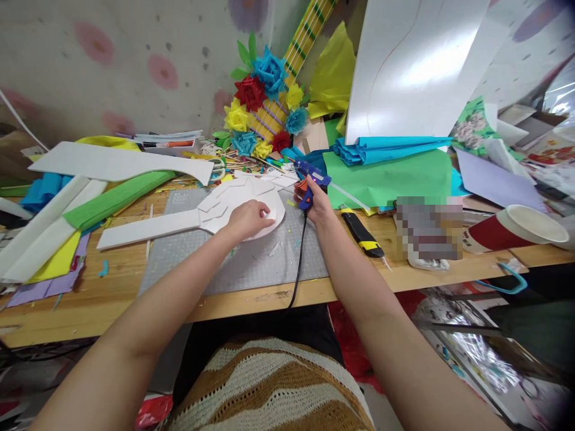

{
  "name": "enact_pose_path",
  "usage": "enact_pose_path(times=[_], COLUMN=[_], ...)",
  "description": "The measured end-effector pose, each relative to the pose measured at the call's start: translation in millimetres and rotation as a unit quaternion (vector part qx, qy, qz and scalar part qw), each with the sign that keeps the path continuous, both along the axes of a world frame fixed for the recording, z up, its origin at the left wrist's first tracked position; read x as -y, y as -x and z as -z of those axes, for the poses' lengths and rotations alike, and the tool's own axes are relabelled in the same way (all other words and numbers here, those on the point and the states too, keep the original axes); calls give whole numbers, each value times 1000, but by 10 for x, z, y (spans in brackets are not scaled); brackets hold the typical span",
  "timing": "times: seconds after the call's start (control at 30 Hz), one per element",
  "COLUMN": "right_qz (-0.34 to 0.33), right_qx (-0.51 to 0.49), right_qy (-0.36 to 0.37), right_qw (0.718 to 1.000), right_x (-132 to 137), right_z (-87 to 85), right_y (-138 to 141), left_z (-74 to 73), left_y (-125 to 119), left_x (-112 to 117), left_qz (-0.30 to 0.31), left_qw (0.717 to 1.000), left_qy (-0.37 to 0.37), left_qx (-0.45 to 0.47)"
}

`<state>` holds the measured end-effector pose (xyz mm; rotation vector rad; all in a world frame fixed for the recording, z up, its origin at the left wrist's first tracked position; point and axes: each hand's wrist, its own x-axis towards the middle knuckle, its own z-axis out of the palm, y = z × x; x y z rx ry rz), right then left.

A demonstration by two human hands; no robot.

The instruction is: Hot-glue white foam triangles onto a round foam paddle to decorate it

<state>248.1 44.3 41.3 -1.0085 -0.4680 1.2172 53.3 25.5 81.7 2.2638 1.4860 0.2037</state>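
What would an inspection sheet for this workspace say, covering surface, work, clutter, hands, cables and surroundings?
Surface: wooden table, with a gray mat bearing small scraps.
Work: white cutout on the mat, its narrow end past the mat's left edge; blue glue gun.
Clutter: knife, paper cup, green roll, green sheet.
Hands: left at the cutout, grip unclear; right grips the glue gun.
Cables: black cord from the glue gun over the front edge.
Surroundings: spotted wall, flowered guitar, white board.
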Motion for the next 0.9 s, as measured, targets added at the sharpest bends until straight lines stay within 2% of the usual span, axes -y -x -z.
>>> enact_pose_path(times=[0.63, 0.9], right_qz=[-13, -13], right_qx=[46, 49], right_qy=[-1, -7], right_qw=[999, 999], right_x=[30, 33], right_z=[-5, -3], right_y=[45, 58], left_z=[75, 102], left_y=[11, 21], left_x=[106, 106], left_qz=[22, 29], left_qw=[999, 999], left_qy=[-36, -25], left_qx=[-33, -28])
